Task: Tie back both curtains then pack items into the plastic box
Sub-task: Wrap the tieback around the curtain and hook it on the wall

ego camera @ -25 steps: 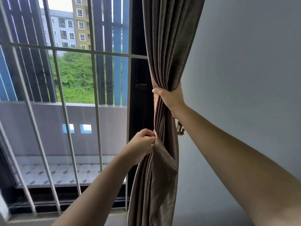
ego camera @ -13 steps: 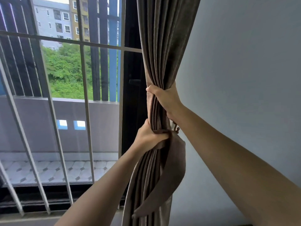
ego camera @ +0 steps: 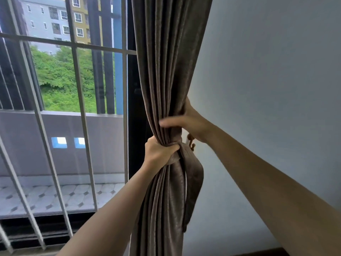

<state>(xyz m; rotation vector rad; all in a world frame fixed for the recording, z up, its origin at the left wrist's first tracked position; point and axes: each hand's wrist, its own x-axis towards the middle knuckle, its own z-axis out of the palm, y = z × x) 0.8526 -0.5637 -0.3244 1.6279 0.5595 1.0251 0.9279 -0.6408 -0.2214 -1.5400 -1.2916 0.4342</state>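
A brown-grey curtain (ego camera: pixel 166 71) hangs gathered into a bunch beside the wall. My left hand (ego camera: pixel 159 153) grips the matching fabric tieback (ego camera: pixel 193 180) where it wraps round the front of the bunch. The rest of the band hangs in a loose loop on the right. My right hand (ego camera: pixel 191 124) holds the bunch just above, thumb across the front and fingers hidden behind the folds. A small brass wall hook (ego camera: pixel 191 142) shows just below that hand, behind the curtain. No plastic box is in view.
A window with white metal bars (ego camera: pixel 81 111) fills the left side, with a dark frame (ego camera: pixel 134 126) next to the curtain. A plain grey wall (ego camera: pixel 267 71) lies to the right. A dark strip of furniture or skirting (ego camera: pixel 267 253) shows at the bottom right.
My left hand has closed round the tieback and drawn it across the front of the bunch. My right hand has shifted to the bunch's right side, its thumb now across the front.
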